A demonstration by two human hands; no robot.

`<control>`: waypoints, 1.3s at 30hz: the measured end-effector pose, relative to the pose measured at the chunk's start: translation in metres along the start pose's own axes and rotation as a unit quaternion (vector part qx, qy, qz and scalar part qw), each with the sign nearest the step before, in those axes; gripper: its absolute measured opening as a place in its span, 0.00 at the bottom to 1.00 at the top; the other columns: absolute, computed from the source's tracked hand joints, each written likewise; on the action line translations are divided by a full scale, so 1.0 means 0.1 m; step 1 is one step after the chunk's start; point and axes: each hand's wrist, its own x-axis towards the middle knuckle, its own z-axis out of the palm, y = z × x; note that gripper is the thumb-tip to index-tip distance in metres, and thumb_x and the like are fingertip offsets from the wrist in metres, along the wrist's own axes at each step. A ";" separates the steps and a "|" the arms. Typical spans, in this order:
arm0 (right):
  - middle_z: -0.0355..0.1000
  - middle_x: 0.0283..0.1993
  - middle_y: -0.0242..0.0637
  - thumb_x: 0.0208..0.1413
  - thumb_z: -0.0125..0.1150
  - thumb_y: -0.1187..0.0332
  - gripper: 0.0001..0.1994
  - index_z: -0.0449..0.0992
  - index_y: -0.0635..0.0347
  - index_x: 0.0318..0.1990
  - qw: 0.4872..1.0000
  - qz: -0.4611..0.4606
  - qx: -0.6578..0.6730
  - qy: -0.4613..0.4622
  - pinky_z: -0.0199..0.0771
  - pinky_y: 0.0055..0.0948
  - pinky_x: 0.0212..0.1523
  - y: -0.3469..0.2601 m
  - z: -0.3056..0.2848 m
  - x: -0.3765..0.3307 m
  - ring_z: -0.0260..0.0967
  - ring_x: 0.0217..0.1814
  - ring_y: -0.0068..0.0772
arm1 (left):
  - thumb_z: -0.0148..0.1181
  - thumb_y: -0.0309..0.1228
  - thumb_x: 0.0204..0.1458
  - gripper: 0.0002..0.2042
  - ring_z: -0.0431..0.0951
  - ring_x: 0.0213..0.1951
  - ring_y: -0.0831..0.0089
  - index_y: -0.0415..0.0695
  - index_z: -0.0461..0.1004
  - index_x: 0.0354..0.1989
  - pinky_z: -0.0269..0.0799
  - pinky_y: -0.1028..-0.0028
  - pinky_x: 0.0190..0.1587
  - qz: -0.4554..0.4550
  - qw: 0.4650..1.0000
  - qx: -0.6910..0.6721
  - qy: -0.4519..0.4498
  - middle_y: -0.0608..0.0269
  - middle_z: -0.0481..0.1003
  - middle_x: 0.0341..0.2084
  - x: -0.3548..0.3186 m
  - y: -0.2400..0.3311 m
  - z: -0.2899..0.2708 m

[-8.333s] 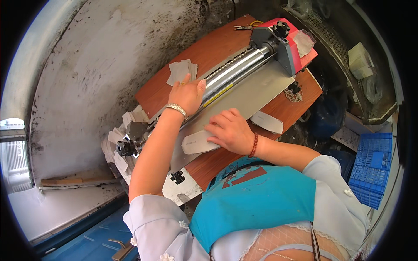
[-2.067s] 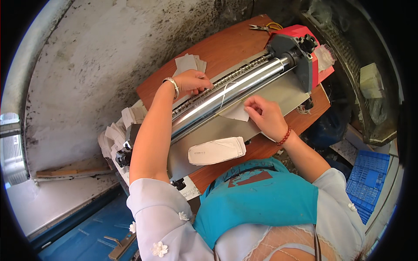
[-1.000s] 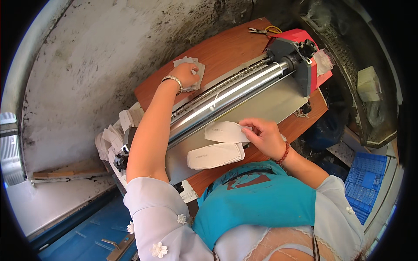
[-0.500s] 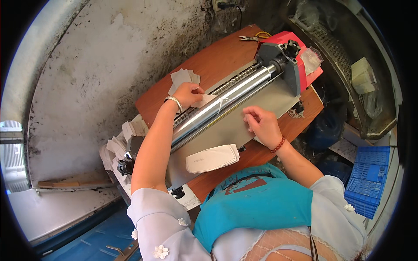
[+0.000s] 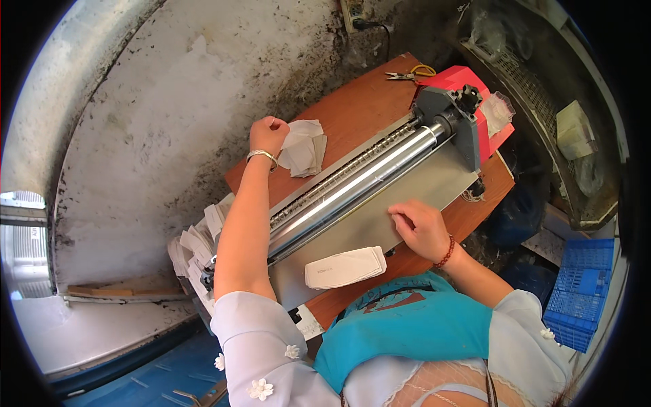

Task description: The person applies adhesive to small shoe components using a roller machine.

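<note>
the left hand pinches a pale cut piece on the far stack behind the roller machine. the right hand lies loosely curled, fingers down, on the machine's grey feed plate, right of a near pile of pieces.

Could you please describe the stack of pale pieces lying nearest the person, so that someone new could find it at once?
Start at the long shiny metal roller that runs across the brown table. In front of it lies a flat grey tray, where the right hand rests. The stack of pale pieces lies at the tray's near edge, neat and rounded at both ends, unlike the loose pile by the left hand.
</note>
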 end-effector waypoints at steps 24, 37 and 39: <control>0.70 0.25 0.35 0.44 0.60 0.78 0.07 0.75 0.58 0.33 0.999 -0.033 -0.009 0.003 0.69 0.30 0.21 0.02 0.01 0.04 0.69 0.23 0.36 | 0.57 0.28 0.45 0.09 0.77 0.41 0.61 0.46 0.78 0.36 0.72 0.66 0.43 0.042 0.950 0.270 -0.154 0.58 0.77 0.38 -0.07 -0.25 0.31; 0.68 0.44 0.38 0.48 0.62 0.75 0.14 0.73 0.60 0.45 0.991 -0.044 0.109 0.058 0.70 0.26 0.35 -0.20 -0.24 0.48 0.68 0.38 0.31 | 0.54 0.26 0.43 0.05 0.76 0.33 0.71 0.42 0.76 0.27 0.71 0.70 0.36 0.179 0.984 0.020 0.010 0.61 0.75 0.30 -0.37 0.69 -0.11; 0.67 0.46 0.38 0.48 0.63 0.74 0.16 0.72 0.60 0.46 0.989 -0.051 0.084 0.112 0.70 0.28 0.39 -0.31 -0.29 0.72 0.68 0.41 0.32 | 0.53 0.24 0.42 0.05 0.73 0.30 0.77 0.40 0.74 0.26 0.69 0.75 0.34 0.169 0.976 -0.089 -0.108 0.65 0.75 0.26 -0.61 0.97 -0.10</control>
